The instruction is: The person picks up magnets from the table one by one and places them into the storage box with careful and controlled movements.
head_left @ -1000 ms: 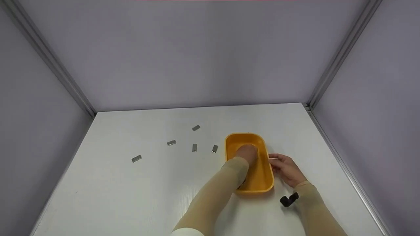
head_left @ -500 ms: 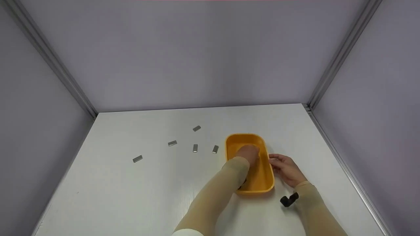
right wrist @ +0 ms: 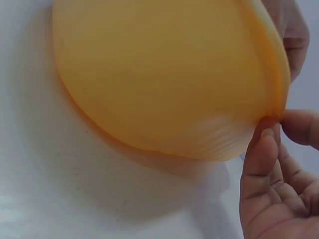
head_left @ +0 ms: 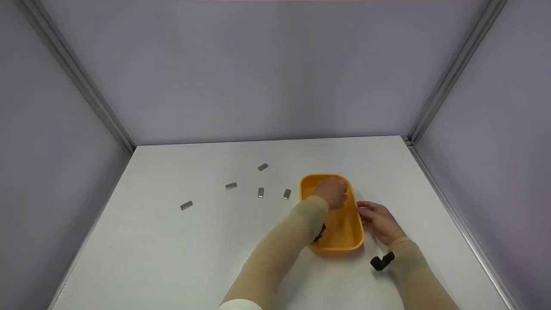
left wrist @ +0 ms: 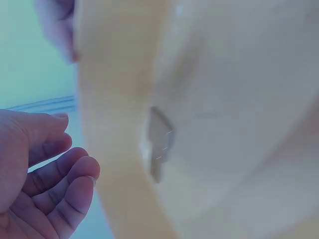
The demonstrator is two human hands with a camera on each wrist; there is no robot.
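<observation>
While the left hand [head_left: 333, 192] hovered loose-fingered, holding nothing, over the orange tray [head_left: 344, 234] | right hand [head_left: 379, 222] pinched its rim | metal piece [left wrist: 158, 142] lay inside.

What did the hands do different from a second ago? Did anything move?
The left hand lifted out of the middle of the orange tray and moved toward its far end. A small grey piece lies inside the tray by that hand. The right hand stayed at the tray's right rim, fingers pinching it. The tray, the five grey pieces on the table and the black part did not move.
</observation>
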